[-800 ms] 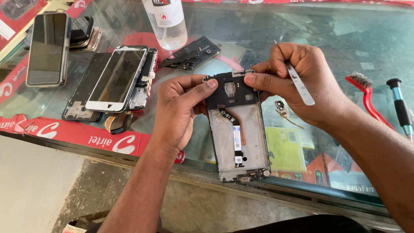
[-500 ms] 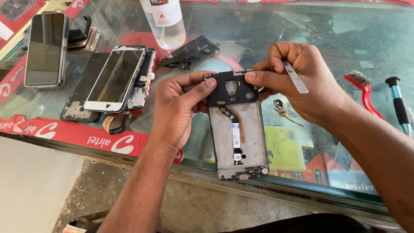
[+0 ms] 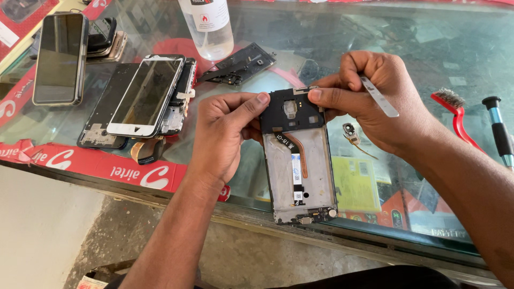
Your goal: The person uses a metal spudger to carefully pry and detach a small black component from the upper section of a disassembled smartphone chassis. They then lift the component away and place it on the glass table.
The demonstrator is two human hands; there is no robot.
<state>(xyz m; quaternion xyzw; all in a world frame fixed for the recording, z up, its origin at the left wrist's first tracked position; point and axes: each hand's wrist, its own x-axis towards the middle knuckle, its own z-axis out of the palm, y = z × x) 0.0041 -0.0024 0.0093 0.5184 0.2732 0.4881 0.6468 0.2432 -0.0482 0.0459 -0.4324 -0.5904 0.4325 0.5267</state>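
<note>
over the glass bench (image 3: 428, 48): opened phone frame (image 3: 300, 160) gripped at its top by left hand (image 3: 225, 134) and right hand (image 3: 375, 101), right also pinching metal tweezers (image 3: 379, 96). clear liquid bottle (image 3: 209, 27) stands behind; red brush (image 3: 455, 109) lies right, dismantled phones (image 3: 144, 99) left.

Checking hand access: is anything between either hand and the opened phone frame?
No. The left hand and right hand both already pinch the top of the opened phone frame; the metal tool sits in the right hand, off the frame.
</note>
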